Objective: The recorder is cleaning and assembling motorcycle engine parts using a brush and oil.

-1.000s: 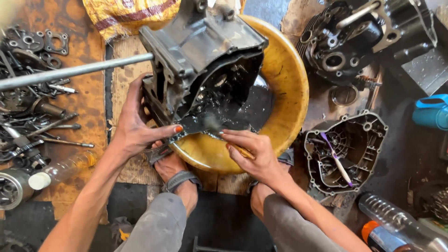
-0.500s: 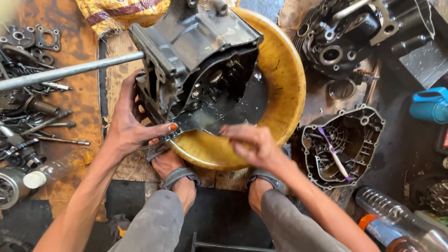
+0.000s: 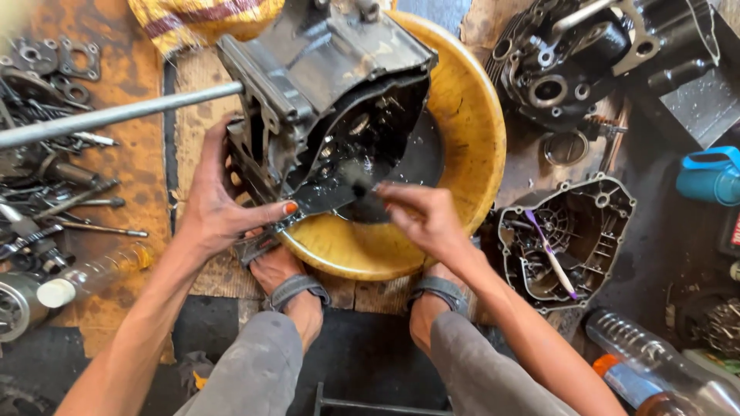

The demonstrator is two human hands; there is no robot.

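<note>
Left hand [image 3: 220,208] grips the oily cast-metal engine case [image 3: 324,100]; right hand [image 3: 424,219] pinches a dark bristly brush [image 3: 364,196].

we find few packages here, and no signs or screens. a clear plastic bottle with a white cap [image 3: 91,276] lies on its side at the left, near the metal parts. at the lower right lies another clear ribbed bottle [image 3: 655,350], and beside it a bottle with an orange neck band [image 3: 626,380]. a blue plastic container [image 3: 711,174] sits at the right edge; just below it a dark thing with a red-and-white label [image 3: 733,232] is cut off.
</note>
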